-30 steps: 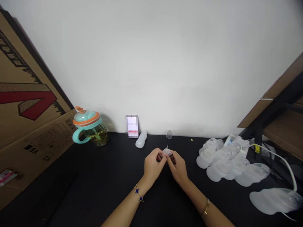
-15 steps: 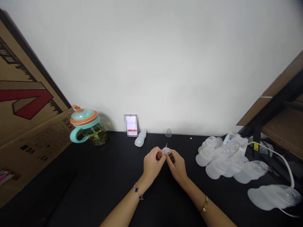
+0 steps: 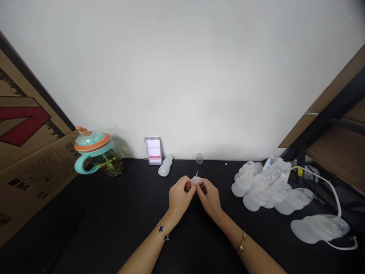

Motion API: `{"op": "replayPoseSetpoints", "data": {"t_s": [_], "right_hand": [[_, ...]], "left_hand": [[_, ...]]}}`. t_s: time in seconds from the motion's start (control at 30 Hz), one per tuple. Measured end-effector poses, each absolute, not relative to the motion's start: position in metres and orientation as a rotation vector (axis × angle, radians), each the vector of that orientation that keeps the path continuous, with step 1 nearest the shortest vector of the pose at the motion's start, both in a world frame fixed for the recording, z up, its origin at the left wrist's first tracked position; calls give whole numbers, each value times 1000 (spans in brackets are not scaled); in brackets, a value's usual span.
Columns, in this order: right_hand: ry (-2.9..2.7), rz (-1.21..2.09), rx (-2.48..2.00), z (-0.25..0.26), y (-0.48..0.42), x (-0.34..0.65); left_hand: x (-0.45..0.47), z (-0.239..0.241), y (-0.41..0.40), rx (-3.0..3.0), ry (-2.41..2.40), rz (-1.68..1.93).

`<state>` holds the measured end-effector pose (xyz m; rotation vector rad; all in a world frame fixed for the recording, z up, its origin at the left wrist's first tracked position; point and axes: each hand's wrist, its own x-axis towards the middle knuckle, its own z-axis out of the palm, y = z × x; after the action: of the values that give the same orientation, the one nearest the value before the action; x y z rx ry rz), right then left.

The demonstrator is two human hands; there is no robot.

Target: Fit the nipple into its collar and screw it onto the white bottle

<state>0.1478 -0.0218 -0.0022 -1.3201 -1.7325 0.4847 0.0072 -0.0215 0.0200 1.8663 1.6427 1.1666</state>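
Translucent bottle top (image 3: 196, 179), thin tip up, is pinched by both hands over the black table (image 3: 128, 213): left hand (image 3: 180, 195) on one side, right hand (image 3: 210, 196) on the other. Not on any bottle yet. White bottle (image 3: 165, 166) near the wall (image 3: 182, 76) looks topless, though too small to be sure. Clear cap (image 3: 199, 159) sits apart, off to its right. Bottle group (image 3: 253, 200) farther right looks finished, covers on; that one seems left.

Hands (image 3: 179, 194) (image 3: 211, 196), two; collar (image 3: 196, 180), one; cap (image 3: 199, 159), one; bare bottle (image 3: 165, 166), one; capped bottles (image 3: 306, 229), at least seven; jug (image 3: 92, 139), one; bracelets (image 3: 161, 229), two.
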Motion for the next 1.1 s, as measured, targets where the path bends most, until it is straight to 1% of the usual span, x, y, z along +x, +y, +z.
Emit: {"op": "replayPoseSetpoints", "data": {"t_s": [0.43,0.77,1.1], "right_hand": [[-1755,445,-1363,-6,-18,151],[-1709,467,-1366,-6,-18,151],[-1732,442,-1378,-4,-19,151]], "left_hand": [[6,22,-18,1869,1735,1091],[3,20,-15,1881,1505,1122],[3,21,-16,1839,1532,1123]]}}
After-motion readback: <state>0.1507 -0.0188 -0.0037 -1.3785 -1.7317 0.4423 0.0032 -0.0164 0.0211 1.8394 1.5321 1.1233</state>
